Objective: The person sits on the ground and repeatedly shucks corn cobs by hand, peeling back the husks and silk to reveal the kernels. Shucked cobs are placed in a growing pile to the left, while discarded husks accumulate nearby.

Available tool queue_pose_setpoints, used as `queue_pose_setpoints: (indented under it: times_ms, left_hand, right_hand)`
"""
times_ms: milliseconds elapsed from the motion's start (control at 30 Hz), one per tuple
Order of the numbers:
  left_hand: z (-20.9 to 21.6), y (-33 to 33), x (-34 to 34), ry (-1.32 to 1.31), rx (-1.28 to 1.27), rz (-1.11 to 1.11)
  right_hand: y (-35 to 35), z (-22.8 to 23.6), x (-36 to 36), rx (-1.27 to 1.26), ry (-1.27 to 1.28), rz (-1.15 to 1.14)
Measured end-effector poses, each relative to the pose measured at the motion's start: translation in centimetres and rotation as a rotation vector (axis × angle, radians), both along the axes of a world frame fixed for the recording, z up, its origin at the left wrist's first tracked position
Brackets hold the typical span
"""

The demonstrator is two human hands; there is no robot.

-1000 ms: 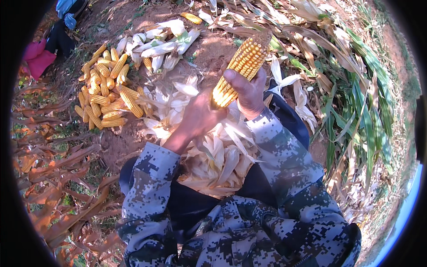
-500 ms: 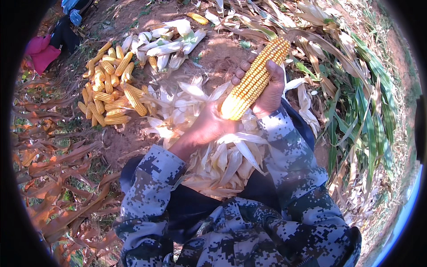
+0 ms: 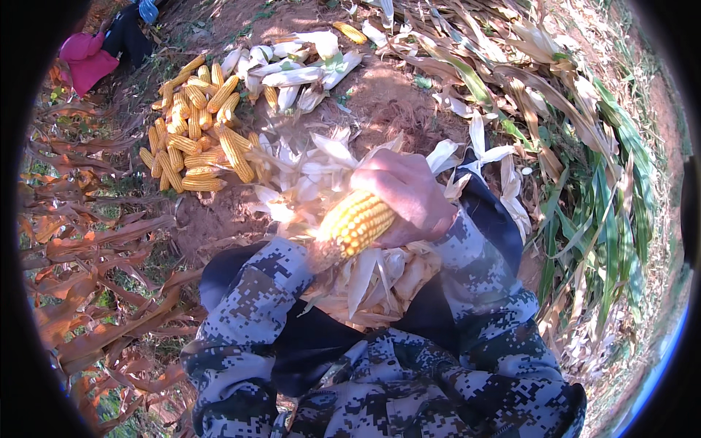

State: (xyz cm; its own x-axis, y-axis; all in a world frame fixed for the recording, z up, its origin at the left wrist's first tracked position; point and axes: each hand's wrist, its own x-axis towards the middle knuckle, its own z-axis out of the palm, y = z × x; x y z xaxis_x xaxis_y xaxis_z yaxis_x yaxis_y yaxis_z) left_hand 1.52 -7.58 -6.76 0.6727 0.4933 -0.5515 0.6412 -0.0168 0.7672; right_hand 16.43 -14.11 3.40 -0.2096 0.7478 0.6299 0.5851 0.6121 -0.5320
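A bare yellow corn cob (image 3: 355, 225) is held slanting in front of my body, its lower end toward my left sleeve. My right hand (image 3: 409, 193) wraps over the cob's upper part, fingers closed and the back of the hand showing. Of my left hand (image 3: 317, 258) only a blurred bit of skin shows at the cuff by the cob's lower end; its fingers are hidden behind the cob. Loose pale husks (image 3: 380, 281) lie beneath both hands, between my knees.
Husked yellow cobs (image 3: 193, 146) form a pile at the left. Several cobs still in pale husks (image 3: 296, 73) lie beyond it, near a lone yellow cob (image 3: 350, 32). Cut stalks and green leaves (image 3: 599, 175) cover the right side. A person in pink (image 3: 87, 58) is at the far left.
The cob has swung down and toward me, from pointing up and right to slanting low at the left. My right hand has turned over on top of it; my left hand is now mostly hidden.
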Motion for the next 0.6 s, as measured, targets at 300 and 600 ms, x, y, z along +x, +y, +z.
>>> queue_pose_setpoints:
  times_ms: [300,600]
  left_hand:
    - [-0.8,-4.4,0.6,0.139,0.18,-0.689]
    - [2.1,-6.1,-1.5,0.063,0.815,-0.944]
  right_hand:
    - [1.2,-4.7,4.1,-0.475,0.875,-0.43]
    - [1.5,-15.5,4.8,-1.18,1.707,-0.362]
